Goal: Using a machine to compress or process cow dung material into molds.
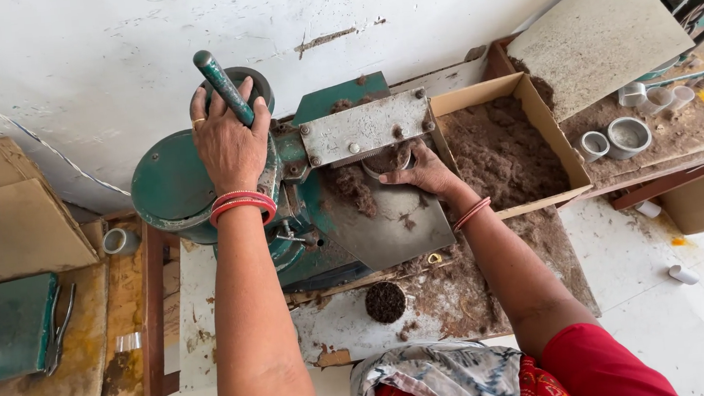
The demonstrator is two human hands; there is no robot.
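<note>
Green cast-metal press machine [172, 184] with dark green lever handle [223, 88]; grey steel plate [363, 126]; tan cardboard box [555, 142] of brown fibre; red bangles [242, 203]; white wall [101, 42].

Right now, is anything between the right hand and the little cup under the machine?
Nothing visible. The right hand already touches the cup, which sits under the grey plate of the green press. The left hand grips the handle.
</note>
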